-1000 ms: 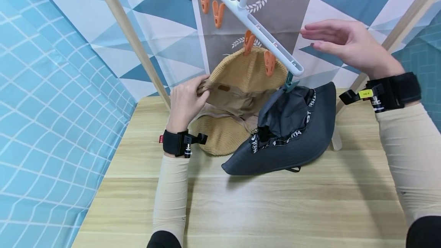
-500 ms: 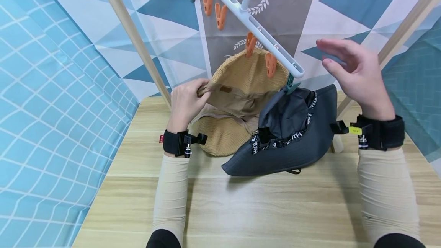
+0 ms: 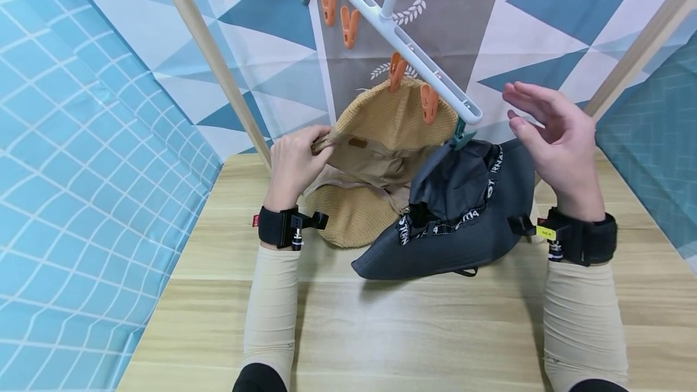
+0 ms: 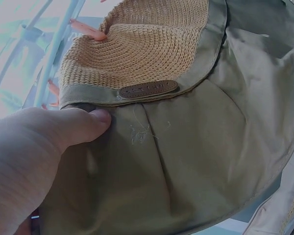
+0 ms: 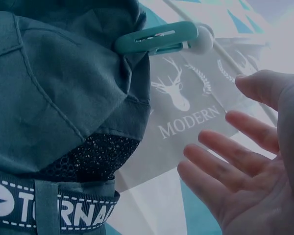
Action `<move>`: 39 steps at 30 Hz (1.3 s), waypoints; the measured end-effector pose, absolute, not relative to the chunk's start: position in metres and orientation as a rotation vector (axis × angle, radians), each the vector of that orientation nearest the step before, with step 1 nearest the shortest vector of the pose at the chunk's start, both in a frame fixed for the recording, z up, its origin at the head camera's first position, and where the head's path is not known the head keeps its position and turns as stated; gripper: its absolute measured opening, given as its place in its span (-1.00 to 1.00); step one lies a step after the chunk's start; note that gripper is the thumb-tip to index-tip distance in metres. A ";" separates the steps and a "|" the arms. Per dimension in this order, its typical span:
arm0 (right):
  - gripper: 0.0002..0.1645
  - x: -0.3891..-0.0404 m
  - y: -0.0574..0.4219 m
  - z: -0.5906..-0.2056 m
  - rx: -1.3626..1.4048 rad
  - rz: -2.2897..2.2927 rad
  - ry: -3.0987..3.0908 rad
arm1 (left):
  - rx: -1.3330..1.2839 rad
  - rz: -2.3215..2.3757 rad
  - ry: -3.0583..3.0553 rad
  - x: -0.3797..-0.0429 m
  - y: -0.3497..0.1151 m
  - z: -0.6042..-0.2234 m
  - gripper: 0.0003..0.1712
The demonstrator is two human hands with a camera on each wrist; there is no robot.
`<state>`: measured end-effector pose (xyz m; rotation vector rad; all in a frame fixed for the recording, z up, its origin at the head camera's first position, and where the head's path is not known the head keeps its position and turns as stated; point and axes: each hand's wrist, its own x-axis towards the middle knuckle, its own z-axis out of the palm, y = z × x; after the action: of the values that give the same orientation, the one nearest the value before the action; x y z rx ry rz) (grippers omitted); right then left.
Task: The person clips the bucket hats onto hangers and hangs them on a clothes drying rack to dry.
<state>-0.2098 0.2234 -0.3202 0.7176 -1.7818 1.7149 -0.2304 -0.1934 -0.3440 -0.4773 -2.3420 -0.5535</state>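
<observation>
A tan woven straw hat (image 3: 381, 138) hangs from orange clips (image 3: 396, 71) on a white clip hanger (image 3: 414, 56). My left hand (image 3: 296, 159) pinches its olive inner band at the left edge; in the left wrist view the thumb (image 4: 83, 125) presses the lining next to a brown label (image 4: 148, 89). A dark grey bucket hat (image 3: 463, 210) with a lettered strap hangs from a teal clip (image 3: 461, 136), its brim on the table. My right hand (image 3: 550, 129) hovers open just right of the grey hat (image 5: 59, 98), fingers (image 5: 225, 161) spread, touching nothing.
A wooden rack frame stands with a leg (image 3: 218, 65) at the left and another (image 3: 637, 47) at the right. The light wooden table (image 3: 408, 331) spreads toward me. A patterned cloth backdrop (image 3: 109, 107) surrounds the table on three sides.
My right hand has come down and toward me from beside the hanger, ending near the grey hat's right side. The left hand has kept its hold on the straw hat.
</observation>
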 end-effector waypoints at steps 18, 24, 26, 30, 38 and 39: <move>-0.46 -0.191 0.161 -0.319 0.634 1.603 -1.827 | -0.575 -0.770 -2.336 -0.230 -0.201 -0.348 -0.62; -0.54 -0.192 0.159 -0.322 0.597 1.582 -1.797 | -0.564 -0.760 -2.367 -0.230 -0.199 -0.348 -0.62; -0.57 -0.192 0.159 -0.322 0.581 1.591 -1.778 | -0.570 -0.761 -2.379 -0.231 -0.198 -0.348 -0.62; -0.59 -0.191 0.159 -0.322 0.544 1.608 -1.747 | -0.589 -0.768 -2.398 -0.231 -0.196 -0.347 -0.62; -0.60 -0.190 0.162 -0.319 0.501 1.636 -1.672 | -0.602 -0.781 -2.406 -0.232 -0.190 -0.346 -0.63; -0.60 -0.190 0.162 -0.317 0.517 1.651 -1.651 | -0.606 -0.781 -2.405 -0.233 -0.190 -0.346 -0.63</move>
<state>-0.1897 0.1620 -0.3175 0.5170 -1.6509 1.6506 -0.2330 -0.1898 -0.3463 -0.6063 -2.4050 -0.7807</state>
